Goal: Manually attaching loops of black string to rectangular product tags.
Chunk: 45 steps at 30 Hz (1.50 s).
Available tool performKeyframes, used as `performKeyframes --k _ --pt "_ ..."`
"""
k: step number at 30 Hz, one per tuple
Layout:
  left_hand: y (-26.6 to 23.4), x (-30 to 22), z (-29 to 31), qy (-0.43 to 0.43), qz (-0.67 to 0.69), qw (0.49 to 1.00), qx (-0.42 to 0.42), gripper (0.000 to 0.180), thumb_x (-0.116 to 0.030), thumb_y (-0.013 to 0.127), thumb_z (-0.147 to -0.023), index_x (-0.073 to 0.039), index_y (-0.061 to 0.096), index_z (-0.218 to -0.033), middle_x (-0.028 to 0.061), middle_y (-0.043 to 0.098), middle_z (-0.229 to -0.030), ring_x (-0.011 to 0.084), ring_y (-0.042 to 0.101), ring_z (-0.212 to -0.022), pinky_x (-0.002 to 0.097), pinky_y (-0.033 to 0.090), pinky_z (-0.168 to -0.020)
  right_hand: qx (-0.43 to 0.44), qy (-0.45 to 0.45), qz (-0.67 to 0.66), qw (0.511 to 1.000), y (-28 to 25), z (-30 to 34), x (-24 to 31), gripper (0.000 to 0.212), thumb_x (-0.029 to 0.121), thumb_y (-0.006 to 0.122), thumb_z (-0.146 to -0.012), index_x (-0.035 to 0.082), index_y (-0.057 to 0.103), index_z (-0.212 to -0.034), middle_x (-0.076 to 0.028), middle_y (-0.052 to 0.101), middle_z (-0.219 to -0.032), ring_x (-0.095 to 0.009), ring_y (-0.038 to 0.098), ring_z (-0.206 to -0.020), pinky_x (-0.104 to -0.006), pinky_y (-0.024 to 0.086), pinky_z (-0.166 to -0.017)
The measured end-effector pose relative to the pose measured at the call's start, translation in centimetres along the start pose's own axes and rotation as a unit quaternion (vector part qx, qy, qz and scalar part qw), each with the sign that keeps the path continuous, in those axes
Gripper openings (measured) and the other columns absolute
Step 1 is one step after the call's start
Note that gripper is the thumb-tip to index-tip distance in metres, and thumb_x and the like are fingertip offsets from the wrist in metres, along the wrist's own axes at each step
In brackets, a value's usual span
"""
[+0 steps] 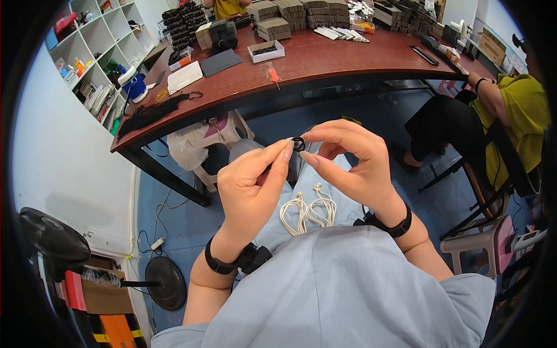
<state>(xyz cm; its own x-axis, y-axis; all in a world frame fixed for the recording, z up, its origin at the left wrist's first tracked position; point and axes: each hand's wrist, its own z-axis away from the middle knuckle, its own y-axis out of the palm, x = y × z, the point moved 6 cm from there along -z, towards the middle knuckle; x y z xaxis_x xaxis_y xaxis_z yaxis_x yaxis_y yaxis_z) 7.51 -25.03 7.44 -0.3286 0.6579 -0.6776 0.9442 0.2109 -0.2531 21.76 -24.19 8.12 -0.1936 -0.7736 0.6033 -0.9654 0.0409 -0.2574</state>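
Note:
A small loop of black cord is held up in front of my body, above my lap. My left hand pinches it between thumb and index finger, with the other fingers curled in. At its other side, my right hand has index finger and thumb apart around the loop. The right index fingertip is at the loop's upper edge; I cannot tell whether it presses on it. Below my hands hang the pale drawstrings of my light blue clothing. Both wrists wear black straps.
A dark red table stands ahead, bearing stacked grey bundles, an open white box and a bunch of black cords. To the right sits a person in yellow-green. A black fan is at lower left.

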Motion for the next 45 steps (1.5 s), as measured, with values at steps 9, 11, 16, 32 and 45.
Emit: performKeyframes --k 9,11,16,32,45 --pt "0.0 -0.8 0.3 0.052 -0.049 0.997 -0.016 0.012 -0.002 0.059 -0.074 0.001 0.062 -0.086 -0.0020 0.045 -0.054 0.0015 0.033 -0.047 0.0168 0.023 -0.041 0.005 0.036 -0.036 0.999 -0.1 0.1 -0.6 0.009 -0.002 0.059 -0.071 -0.003 0.060 -0.080 -0.007 0.058 -0.079 -0.008 0.056 -0.062 -0.0165 0.045 -0.054" --pt "0.0 -1.1 0.0 0.074 -0.068 0.995 -0.019 0.014 0.001 0.059 -0.072 0.002 0.061 -0.087 0.0013 0.045 -0.051 0.0047 0.035 -0.043 0.0185 0.026 -0.040 -0.001 0.040 -0.038 0.998 -0.2 0.0 -0.6 0.008 -0.003 0.059 -0.071 -0.003 0.060 -0.079 -0.008 0.058 -0.077 -0.009 0.056 -0.060 -0.0168 0.045 -0.053" --pt "0.2 -2.2 0.3 0.134 -0.155 0.979 -0.018 0.017 0.004 0.058 -0.070 0.003 0.061 -0.087 0.0046 0.044 -0.048 0.0089 0.037 -0.039 0.0208 0.029 -0.038 -0.013 0.019 -0.051 0.998 -0.3 0.1 0.2 0.008 -0.004 0.059 -0.070 -0.003 0.060 -0.078 -0.007 0.059 -0.076 -0.008 0.056 -0.059 -0.0169 0.045 -0.052" --pt "-0.1 -1.6 0.7 0.092 -0.078 0.992 -0.033 0.013 -0.001 0.059 -0.074 0.002 0.062 -0.087 -0.0015 0.048 -0.055 0.0009 0.033 -0.046 0.0156 0.022 -0.041 0.024 0.085 -0.122 0.989 0.2 -0.1 -1.6 0.014 -0.003 0.060 -0.070 -0.001 0.058 -0.084 -0.004 0.052 -0.086 -0.004 0.051 -0.064 -0.0166 0.044 -0.054" --pt "0.1 -2.2 0.8 0.155 -0.165 0.974 -0.032 0.016 0.002 0.060 -0.070 0.001 0.062 -0.086 -0.0001 0.038 -0.049 0.0045 0.031 -0.042 0.0182 0.022 -0.038 0.013 0.160 -0.247 0.956 0.5 0.1 -2.2 0.008 0.001 0.062 -0.070 -0.002 0.059 -0.078 -0.001 0.053 -0.078 -0.001 0.049 -0.059 -0.0158 0.041 -0.052"
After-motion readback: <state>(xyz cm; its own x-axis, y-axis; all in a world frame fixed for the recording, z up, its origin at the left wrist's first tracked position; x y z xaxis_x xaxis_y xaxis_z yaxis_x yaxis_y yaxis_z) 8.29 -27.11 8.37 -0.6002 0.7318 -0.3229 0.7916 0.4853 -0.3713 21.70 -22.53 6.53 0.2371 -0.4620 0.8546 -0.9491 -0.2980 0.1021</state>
